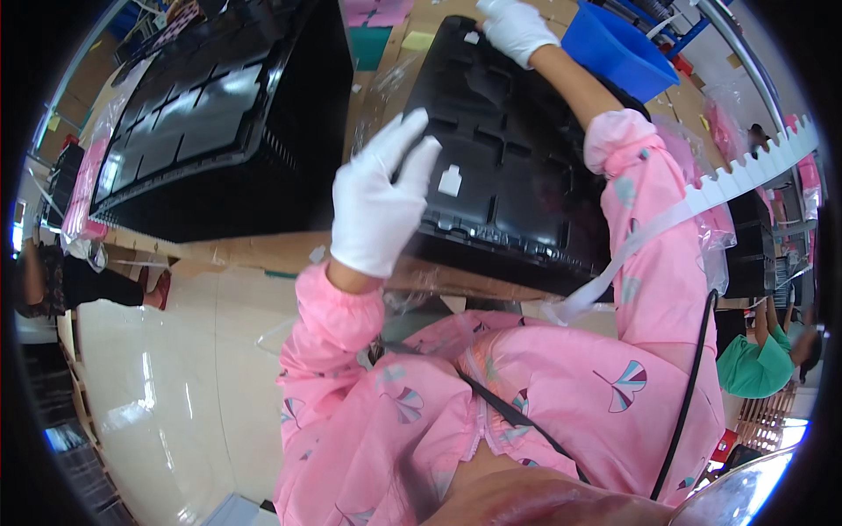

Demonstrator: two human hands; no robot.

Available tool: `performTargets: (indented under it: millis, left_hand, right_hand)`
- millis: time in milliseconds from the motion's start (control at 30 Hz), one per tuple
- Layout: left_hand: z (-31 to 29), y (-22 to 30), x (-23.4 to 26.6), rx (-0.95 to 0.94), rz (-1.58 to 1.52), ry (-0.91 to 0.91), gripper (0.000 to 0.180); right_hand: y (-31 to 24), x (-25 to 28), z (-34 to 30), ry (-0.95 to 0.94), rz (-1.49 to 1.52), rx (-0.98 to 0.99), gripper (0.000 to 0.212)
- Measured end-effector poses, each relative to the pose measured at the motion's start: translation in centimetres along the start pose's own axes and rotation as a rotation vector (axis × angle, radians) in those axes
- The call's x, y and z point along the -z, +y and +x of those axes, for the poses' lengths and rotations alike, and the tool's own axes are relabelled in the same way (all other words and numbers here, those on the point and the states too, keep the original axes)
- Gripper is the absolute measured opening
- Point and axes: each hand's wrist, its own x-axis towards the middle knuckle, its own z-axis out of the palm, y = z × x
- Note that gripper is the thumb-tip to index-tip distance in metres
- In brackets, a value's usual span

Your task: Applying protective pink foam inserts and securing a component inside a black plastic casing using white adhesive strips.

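My left hand (377,202), in a white glove, hovers over the near left part of a black plastic panel (465,202). Its fingers are stretched out and apart, with nothing between them. At the panel's far end is my right hand (517,35), also gloved in white. The picture's upper edge cuts off part of its fingers, so what they hold, if anything, is hidden. One small white label (472,38) lies on the panel near the right hand; another white label (450,181) is beside the left. A pale notched strip (684,209) lies across my right sleeve.
A second, boxy black panel (202,114) stands on the table at left. Beyond my right forearm sits a blue bin (618,48). Clear plastic film (381,96) lies between the panels. One person (88,280) is at far left, another in green (759,359) at far right.
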Motion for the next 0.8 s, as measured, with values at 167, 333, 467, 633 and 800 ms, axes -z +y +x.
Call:
performTargets:
  millis: [167, 333, 467, 633, 800]
  left_hand:
    - [-0.9, -0.1, -0.3, 0.193, -0.463, 0.069, 0.027]
    - [-1.8, -0.8, -1.0, 0.086, -0.413, 0.173, 0.027]
    - [-2.6, -0.9, -1.0, 0.079, -0.403, 0.179, 0.028]
    - [-2.7, -0.8, -1.1, 0.095, -0.419, 0.184, 0.028]
    - [-2.9, -0.4, -1.2, 0.12, -0.483, 0.204, 0.025]
  right_hand:
    - [-4.4, 6.7, -8.3, 0.118, 0.637, 0.231, 0.017]
    - [-8.2, 7.2, -14.1, -0.219, 0.868, 0.171, 0.023]
    - [-9.3, 8.6, -14.9, -0.15, 0.639, 0.3, 0.014]
    - [-10.3, 9.6, -15.4, -0.244, 0.6, 0.169, 0.015]
    - [-11.4, 10.3, -15.3, -0.221, 0.391, 0.16, 0.016]
